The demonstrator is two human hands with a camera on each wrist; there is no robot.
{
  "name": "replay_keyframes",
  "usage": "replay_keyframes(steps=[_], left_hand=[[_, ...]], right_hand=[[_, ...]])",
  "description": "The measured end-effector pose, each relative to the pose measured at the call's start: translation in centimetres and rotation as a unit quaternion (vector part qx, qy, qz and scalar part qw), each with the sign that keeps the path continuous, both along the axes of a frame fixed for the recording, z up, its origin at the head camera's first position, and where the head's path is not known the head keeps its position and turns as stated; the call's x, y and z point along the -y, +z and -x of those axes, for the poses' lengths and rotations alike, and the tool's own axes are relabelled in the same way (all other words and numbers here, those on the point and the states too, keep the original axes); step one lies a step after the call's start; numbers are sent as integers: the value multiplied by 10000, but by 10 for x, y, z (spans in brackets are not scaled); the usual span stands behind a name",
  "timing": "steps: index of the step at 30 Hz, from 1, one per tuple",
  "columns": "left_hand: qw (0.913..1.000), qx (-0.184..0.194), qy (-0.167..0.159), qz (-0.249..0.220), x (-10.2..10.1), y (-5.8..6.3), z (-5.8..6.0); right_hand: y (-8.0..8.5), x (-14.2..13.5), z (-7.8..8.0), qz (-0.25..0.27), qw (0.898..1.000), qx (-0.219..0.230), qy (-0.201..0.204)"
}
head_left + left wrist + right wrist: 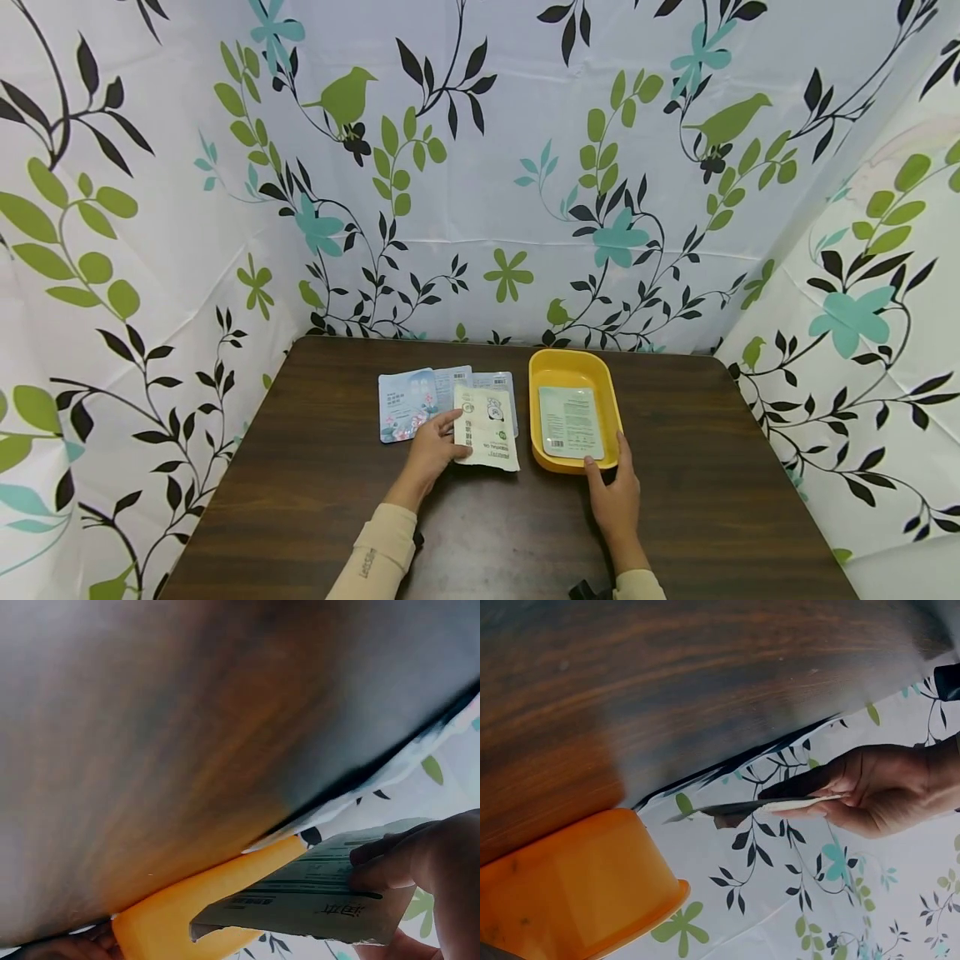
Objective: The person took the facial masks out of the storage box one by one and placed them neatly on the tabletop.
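Note:
My left hand (435, 450) pinches a flat cream-coloured packet (487, 427) by its left edge, thumb on the near side. In the right wrist view, that packet (772, 805) is raised off the table, seen nearly edge-on. Green print shows on the packet's (307, 881) underside in the left wrist view. My right hand (617, 496) holds the near right corner of a yellow tray (572, 363), thumb at the front rim and fingers along the right side. Inside the tray lies a pale green packet (570, 422).
Behind the cream packet, a light blue packet with flowers (405, 404) and two more pale blue packets, one (452, 379) in the middle and one (495, 381) at right, lie on the dark wooden table (315, 467). Patterned cloth (480, 183) hangs behind the table's far edge.

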State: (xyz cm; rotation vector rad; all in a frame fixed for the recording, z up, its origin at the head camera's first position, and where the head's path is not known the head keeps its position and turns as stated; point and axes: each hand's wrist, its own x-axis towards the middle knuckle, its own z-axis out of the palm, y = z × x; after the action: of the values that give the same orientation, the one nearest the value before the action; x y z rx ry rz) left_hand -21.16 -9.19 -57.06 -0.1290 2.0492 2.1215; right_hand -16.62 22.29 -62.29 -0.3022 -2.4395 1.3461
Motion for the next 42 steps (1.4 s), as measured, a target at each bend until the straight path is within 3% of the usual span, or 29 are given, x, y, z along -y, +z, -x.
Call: replay_keyframes(steps=[7, 16, 20, 25, 29, 42], left_hand=[[10000, 31, -88, -32, -1, -7, -3], [9992, 10, -22, 406, -4, -13, -5], [9953, -117, 5, 959, -6, -17, -5], [9810, -429, 89, 1889, -7, -18, -5], [9732, -582, 173, 2218, -6, -20, -4], [9839, -451, 388, 1688, 0, -26, -5]], right_hand=[[1, 0, 0, -59, 10000, 24, -8], [0, -1, 0, -45, 10000, 52, -57], [-1, 0, 0, -36, 10000, 48, -61], [-1, 0, 0, -53, 9999, 63, -73], [-1, 0, 1, -62, 9999, 128, -85], [-1, -1, 1, -21, 9997, 240, -51]])
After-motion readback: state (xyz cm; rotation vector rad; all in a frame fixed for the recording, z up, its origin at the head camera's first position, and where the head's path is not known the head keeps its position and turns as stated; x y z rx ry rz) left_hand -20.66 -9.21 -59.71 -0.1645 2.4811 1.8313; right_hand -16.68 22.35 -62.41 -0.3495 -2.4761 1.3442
